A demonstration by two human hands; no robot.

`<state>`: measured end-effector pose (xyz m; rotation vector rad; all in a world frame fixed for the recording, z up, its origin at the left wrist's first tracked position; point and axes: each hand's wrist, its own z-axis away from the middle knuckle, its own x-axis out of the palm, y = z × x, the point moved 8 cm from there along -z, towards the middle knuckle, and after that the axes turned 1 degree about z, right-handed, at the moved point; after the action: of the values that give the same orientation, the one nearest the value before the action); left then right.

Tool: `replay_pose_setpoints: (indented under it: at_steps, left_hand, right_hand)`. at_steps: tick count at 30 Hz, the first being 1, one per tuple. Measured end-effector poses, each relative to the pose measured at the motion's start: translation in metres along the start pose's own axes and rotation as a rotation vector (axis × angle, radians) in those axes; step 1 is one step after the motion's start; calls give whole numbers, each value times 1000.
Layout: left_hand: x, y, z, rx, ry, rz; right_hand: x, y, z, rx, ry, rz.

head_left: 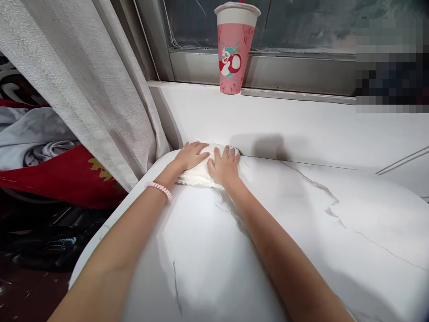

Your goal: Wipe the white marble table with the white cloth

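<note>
A folded white cloth [197, 175] lies on the white marble-patterned table [208, 250], close against the wall at the far edge. My left hand [191, 155] rests flat on the cloth's left part, fingers stretched out toward the right. On its right part lies my right hand [225, 166], palm down with the fingers spread. Both hands touch the cloth from above and are a short way apart. Around my left wrist is a pink coiled band [158, 188].
A pink paper cup [235, 53] with a white top stands on the window ledge beyond the table. A grey curtain [97, 85] hangs at the table's left edge. Red fabric [67, 176] and grey fabric [33, 134] lie further left. A dark window [301, 27] is behind the ledge.
</note>
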<state>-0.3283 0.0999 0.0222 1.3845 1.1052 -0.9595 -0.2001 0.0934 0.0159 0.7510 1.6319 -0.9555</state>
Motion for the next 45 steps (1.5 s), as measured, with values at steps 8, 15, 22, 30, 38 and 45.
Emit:
replay_pose_setpoints:
  at_steps: [8,15,22,30,38,45]
  left_hand:
    - [-17,-53,24,29,77,22]
    - [-32,-52,126,-52,165,21]
    - [-35,-15,251,-74,159,-33]
    - [-25,47,316,9,233,-144]
    - [-10,54,272,-73,98,-100]
    - [-4,42,148,-96,112,-26]
  right_hand:
    - [5,-42,-13,-114,159,-27]
    - [-1,-95,55,-285,46,-15]
    - [-12,-130,175,-441,-151,68]
    - [-27,-105,249,-565,-183,61]
    - [-29,-69,215,-348,-379,-65]
    - [-9,-28,102,-84,-404,-92]
